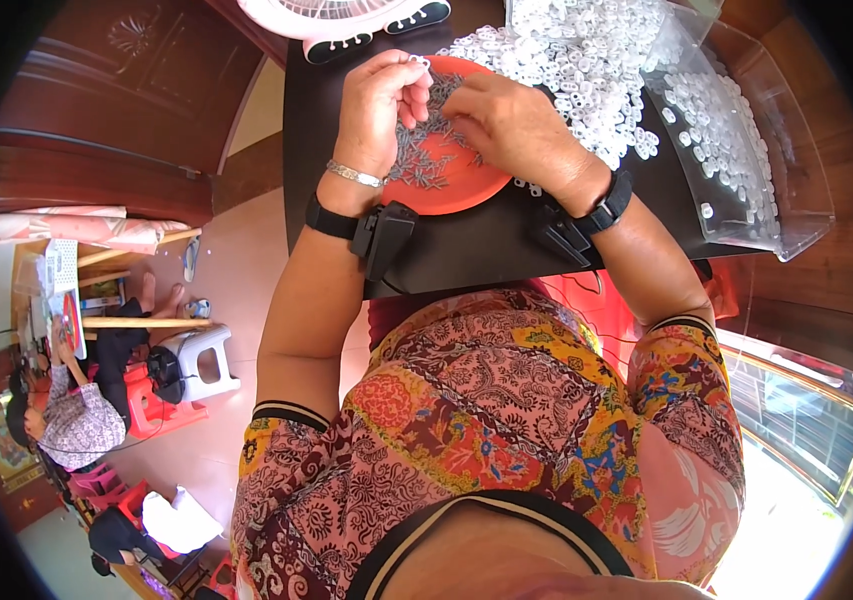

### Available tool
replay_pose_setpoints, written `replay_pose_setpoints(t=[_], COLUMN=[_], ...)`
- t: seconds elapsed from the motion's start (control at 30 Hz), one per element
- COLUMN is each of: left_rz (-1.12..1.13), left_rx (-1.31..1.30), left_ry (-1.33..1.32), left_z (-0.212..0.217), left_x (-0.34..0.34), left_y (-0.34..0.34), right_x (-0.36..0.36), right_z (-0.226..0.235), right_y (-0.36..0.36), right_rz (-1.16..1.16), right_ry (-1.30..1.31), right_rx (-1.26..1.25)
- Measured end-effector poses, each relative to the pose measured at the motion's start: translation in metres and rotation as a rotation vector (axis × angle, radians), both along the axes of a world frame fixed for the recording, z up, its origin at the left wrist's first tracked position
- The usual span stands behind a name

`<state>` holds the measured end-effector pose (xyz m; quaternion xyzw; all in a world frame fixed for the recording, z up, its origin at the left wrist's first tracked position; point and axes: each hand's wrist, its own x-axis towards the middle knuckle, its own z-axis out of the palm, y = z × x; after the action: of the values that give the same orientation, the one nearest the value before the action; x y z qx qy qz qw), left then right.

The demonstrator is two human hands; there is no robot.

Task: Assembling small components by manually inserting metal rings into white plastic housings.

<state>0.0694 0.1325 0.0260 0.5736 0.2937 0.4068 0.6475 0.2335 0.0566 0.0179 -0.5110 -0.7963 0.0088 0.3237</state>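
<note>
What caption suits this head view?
Two hands, left hand and right hand, sort small grey pieces on an orange plate beside white rings.

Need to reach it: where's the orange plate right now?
In the head view, the orange plate sits on the dark table, under both hands, left of the white plastic pieces.

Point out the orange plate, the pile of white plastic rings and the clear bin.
orange plate (476, 185), head view, bare lower rim.
white plastic rings (586, 60), head view, middle of the pile.
clear bin (796, 190), head view, right wall.
</note>
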Motion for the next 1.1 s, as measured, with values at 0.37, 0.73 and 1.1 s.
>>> replay_pose_setpoints(t=[0.37,0.73,1.1], left_rz=[0.042,0.052,-0.006], left_rx=[-0.012,-0.010,-0.038], left_ry=[-0.042,-0.039,0.023], left_z=[-0.001,0.000,0.001], left_x=[0.007,0.007,0.007], left_y=[-0.003,-0.003,-0.005], right_x=[-0.012,0.000,0.018], right_z=[-0.014,0.009,0.013], right_y=[0.007,0.003,0.007], right_rz=[0.084,0.044,0.163], right_ry=[-0.372,0.155,0.868], right_rx=[-0.002,-0.275,-0.461])
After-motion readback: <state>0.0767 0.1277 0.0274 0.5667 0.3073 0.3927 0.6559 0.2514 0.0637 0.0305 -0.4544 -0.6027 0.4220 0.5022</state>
